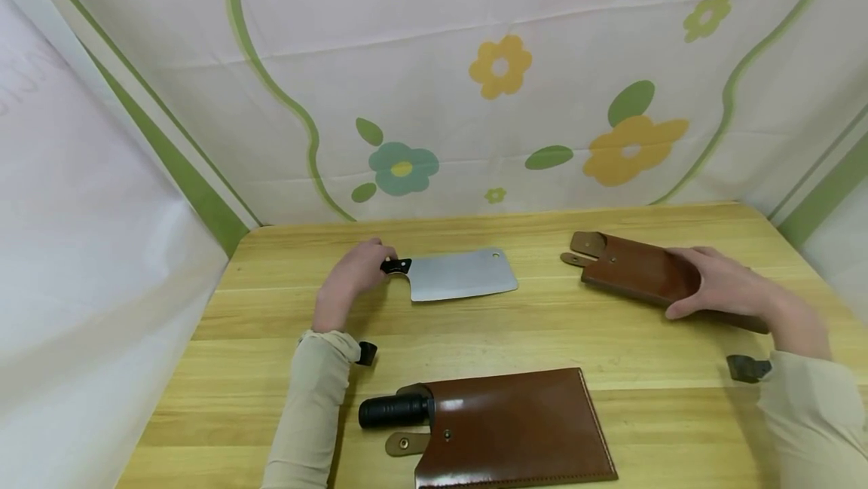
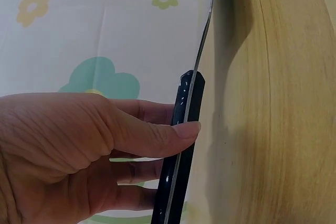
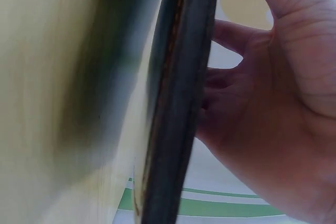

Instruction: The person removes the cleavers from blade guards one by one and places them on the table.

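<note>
My left hand (image 1: 359, 267) grips the black handle (image 2: 178, 156) of a cleaver, thumb across its near side and fingers behind. The cleaver's wide steel blade (image 1: 464, 275) points right, close over the table, with a small hole at its far corner. To the right, my right hand (image 1: 735, 289) holds a brown leather knife sheath (image 1: 640, 267) across its width, fingers over the top and thumb at the near edge. Its open mouth, flap and snap strap face left, toward the cleaver. In the right wrist view the sheath's dark stitched edge (image 3: 181, 98) stands in front of the fingers.
Nearer the front lies a second brown sheath (image 1: 515, 429), with a black ribbed handle (image 1: 393, 411) sticking out leftward and a loose snap strap (image 1: 407, 444). Beneath is a wooden table (image 1: 271, 323). A white flowered cloth (image 1: 434, 82) hangs along its back edge.
</note>
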Available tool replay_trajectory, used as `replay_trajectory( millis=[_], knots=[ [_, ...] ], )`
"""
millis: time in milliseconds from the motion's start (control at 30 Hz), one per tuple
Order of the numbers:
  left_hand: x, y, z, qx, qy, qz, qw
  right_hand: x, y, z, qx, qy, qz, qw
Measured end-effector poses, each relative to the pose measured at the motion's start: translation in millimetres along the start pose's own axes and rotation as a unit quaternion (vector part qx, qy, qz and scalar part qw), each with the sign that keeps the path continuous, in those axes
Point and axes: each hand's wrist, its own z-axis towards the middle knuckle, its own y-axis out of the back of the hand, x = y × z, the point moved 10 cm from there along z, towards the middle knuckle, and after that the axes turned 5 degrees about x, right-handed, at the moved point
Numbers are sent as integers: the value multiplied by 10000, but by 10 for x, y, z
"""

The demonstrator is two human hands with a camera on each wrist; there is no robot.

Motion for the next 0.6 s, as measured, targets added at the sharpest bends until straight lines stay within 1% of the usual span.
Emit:
replay_trajectory(
  millis=[300, 467, 600],
  knots=[
    [-17, -3, -24, 10, -31, -19, 10000, -5, -61, 30, 64, 109, 111, 9999],
    [-21, -13, -18, 61, -27, 22, 10000, -15, -91, 34, 148, 82, 156, 9997],
    [-8, -34, -17, 122, 29, -61, 9999, -13, -99, 39, 165, 77, 154, 9997]
  ],
)
